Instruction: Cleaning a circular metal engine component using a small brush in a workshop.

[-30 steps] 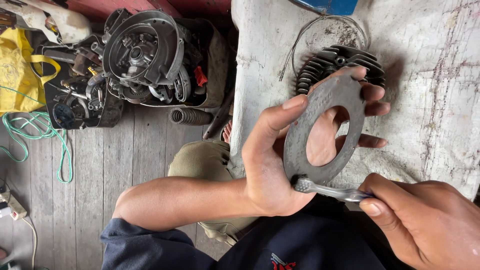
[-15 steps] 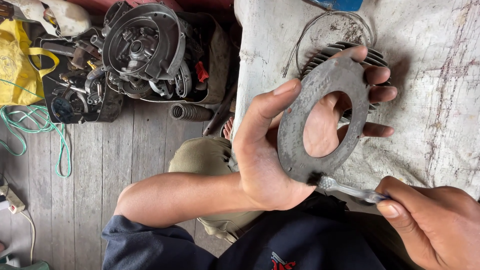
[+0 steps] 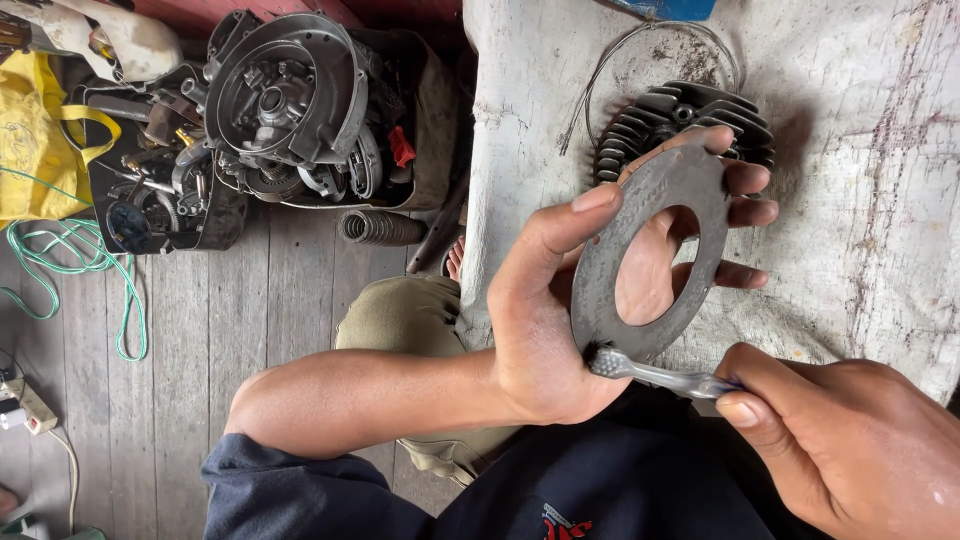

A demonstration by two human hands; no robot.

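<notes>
Since the earlier frame the toothbrush (image 3: pixel 660 376) has slid along the lower rim of the metal ring (image 3: pixel 648 255) toward the thumb side, and the ring is now held a little lower in view. The left hand (image 3: pixel 560 310) holds this flat grey ring upright — its grip is pinching the ring, with the thumb on the near face and the fingers (image 3: pixel 745 212) behind, some of them seen through the oval hole. The right hand (image 3: pixel 850 440) has its grip pressed together on the clear handle of the toothbrush, and the bristle head touches the bottom edge of the ring, just beside the left palm. The ring is held in the air above the pale cloth (image 3: pixel 860 130). Behind the ring, a dark finned cylinder head (image 3: pixel 690 115) lies on this cloth, with a thin wire (image 3: pixel 620 60) curving near it. To the left, on the wooden floor (image 3: pixel 250 330), stands an engine casing (image 3: pixel 285 95) — near it a yellow bag (image 3: pixel 35 140) and a green cord (image 3: pixel 90 265).
</notes>
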